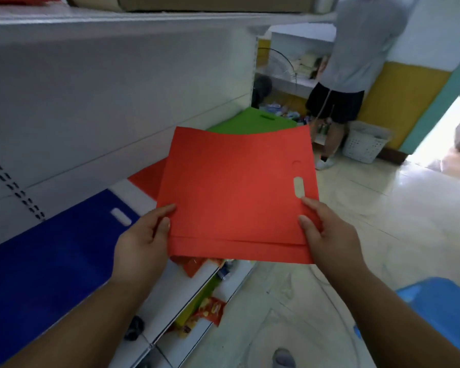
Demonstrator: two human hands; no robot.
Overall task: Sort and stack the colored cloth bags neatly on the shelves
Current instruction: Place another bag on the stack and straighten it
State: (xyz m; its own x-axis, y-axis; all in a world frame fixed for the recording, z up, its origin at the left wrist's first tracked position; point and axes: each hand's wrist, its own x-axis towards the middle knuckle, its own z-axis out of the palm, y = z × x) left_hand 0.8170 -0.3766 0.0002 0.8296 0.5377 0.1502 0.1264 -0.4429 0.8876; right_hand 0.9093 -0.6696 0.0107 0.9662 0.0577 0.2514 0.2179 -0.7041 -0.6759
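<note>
I hold a flat red cloth bag (234,192) level in front of me, above the shelf edge. My left hand (141,240) pinches its near left corner, thumb on top. My right hand (322,232) pinches its near right corner, beside the oval handle hole. On the white shelf (133,192) lie a blue bag (48,261) at the near left, another red bag (149,179) partly hidden under the held one, and a green bag (247,123) farther along.
An upper shelf (144,19) overhangs the shelf. Lower shelves hold snack packets (210,309). A person (356,62) stands ahead at another shelf, beside a white basket (364,144). A blue plastic thing (441,304) is at my right on the tiled floor.
</note>
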